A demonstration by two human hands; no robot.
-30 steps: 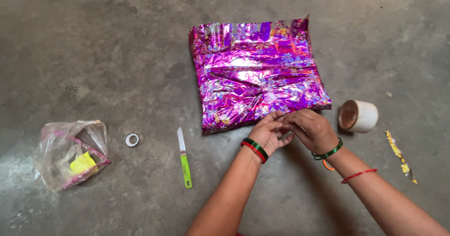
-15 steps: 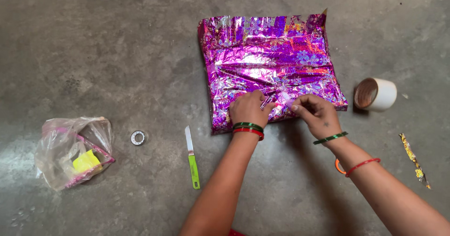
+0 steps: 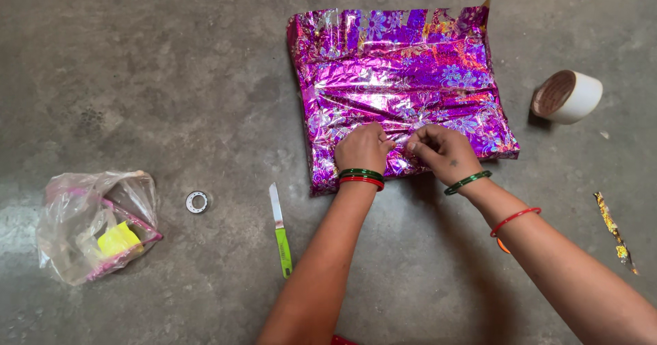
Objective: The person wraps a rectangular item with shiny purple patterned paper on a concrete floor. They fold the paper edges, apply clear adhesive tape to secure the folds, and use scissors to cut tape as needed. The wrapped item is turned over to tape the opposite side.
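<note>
Two hands' fingers (image 3: 400, 143) pressing wrapped parcel (image 3: 400, 78)

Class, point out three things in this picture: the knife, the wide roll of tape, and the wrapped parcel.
knife (image 3: 282, 249): head view, on its green handle.
wide roll of tape (image 3: 582, 95): head view, on its white outer side.
wrapped parcel (image 3: 397, 64): head view, on its shiny purple top.

Floor (image 3: 137, 57): bare grey concrete, matte, mottled with darker stains and faint scuffs; fills the whole view. Small pale specks scattered at right. Light: soft, diffuse, even; brighter patch at lower left. No walls, furniture or windows in view.
</note>
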